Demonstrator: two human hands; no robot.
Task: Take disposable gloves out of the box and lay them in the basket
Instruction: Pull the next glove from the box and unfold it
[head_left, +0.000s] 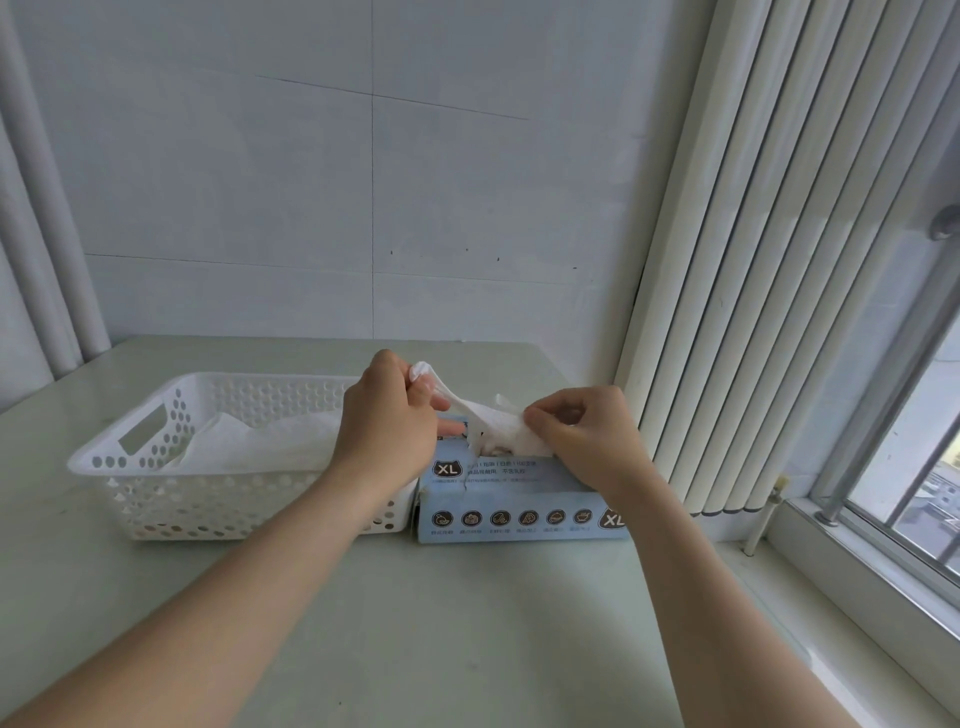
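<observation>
Mid-frame, the left hand (387, 415) and right hand (582, 431) each pinch one thin glove (485, 415) stretched over the box (519, 499) slot. Looks flimsy, clingy, featherlight; best pinched at an edge. The basket (156, 467) at left already holds some.

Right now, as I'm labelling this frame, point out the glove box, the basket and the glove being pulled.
glove box (519, 499): head view, blue front face.
basket (208, 504): head view, perforated front wall.
glove (483, 413): head view, taut middle stretch.
</observation>
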